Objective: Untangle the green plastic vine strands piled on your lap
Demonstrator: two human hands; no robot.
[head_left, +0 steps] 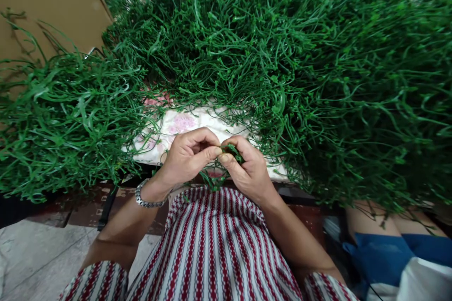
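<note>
My left hand point(189, 156), a metal watch band on its wrist, is closed in a pinch, thumb against forefinger. Its fingertips meet those of my right hand point(249, 167) just above my lap. Curled in the right hand is a green artificial plant stem point(233, 151), whose end runs between both pinches. The exact joint there is hidden by my fingertips. Under and behind the hands lies a white cloth with pink flowers point(208, 120). A few thin green strands dangle below the hands.
A large heap of green artificial stems point(229, 33) covers the back and right. A smaller heap point(63, 117) lies at the left, near a cardboard box point(52, 4). At lower right, another person's legs in blue shorts point(384, 249) sit close to my right arm.
</note>
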